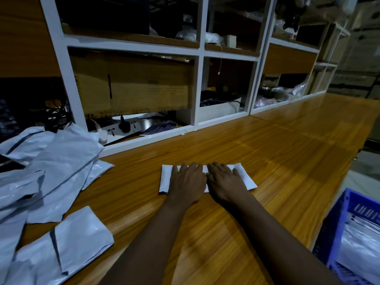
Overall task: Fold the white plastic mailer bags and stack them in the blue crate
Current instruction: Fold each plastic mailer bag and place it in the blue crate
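Folded mailer bag (244, 175) lies mid-table, pinned flat under the left hand (186, 182) and right hand (225, 182), fingers spread, grasping nothing. Slick plastic may spring open once released; the crate (337, 219) sits off the table's right edge.

One camera only, riding on the person's head, looking forward and steeply down over both forearms at the table (236, 233). It's sitting close above the near edge, facing the shelves (197, 58) at the back. The wide lens is bending the edges, catching the crate (337, 233) low right.
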Available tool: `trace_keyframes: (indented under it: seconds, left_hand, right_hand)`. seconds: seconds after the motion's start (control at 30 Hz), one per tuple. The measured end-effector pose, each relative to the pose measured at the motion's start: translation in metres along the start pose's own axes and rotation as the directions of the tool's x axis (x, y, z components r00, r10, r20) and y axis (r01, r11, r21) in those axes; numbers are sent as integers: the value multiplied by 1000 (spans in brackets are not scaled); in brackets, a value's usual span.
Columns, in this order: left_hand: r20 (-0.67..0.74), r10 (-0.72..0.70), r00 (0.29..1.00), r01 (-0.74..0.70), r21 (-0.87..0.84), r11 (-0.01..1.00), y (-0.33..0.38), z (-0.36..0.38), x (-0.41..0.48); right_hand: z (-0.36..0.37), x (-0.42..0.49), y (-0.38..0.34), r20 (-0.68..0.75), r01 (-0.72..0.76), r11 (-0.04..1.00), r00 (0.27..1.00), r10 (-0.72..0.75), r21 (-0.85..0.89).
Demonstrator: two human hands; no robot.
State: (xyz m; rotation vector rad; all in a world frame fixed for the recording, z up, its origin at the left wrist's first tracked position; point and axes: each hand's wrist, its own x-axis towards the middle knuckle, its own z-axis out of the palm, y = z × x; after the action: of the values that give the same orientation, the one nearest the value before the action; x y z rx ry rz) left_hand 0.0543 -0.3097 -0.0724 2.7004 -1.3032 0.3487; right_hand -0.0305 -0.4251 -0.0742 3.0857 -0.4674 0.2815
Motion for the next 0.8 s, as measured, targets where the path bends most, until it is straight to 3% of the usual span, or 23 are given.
trace_keyframes:
  seconds: [0.1,0.27,0.5,0.8]
  left_hand:
    - [18,67,998,-67,-3,998,-9,-1,1]
    - [-70,35,997,-32,42,999,-6,-2,0]
    - [60,37,997,-39,21,999,-10,2,1]
    - [66,11,998,-11,-2,1000,-11,4,2]
  right_hand:
    - [4,-2,-6,-30,-57,998,998,57,-5]
    - [2,4,-7,-35,-17,1000,999,17,17]
    - [-1,7,-5,116,42,999,993,-39,-22]
    - [-2,8,-6,171,46,995,985,-31,-86]
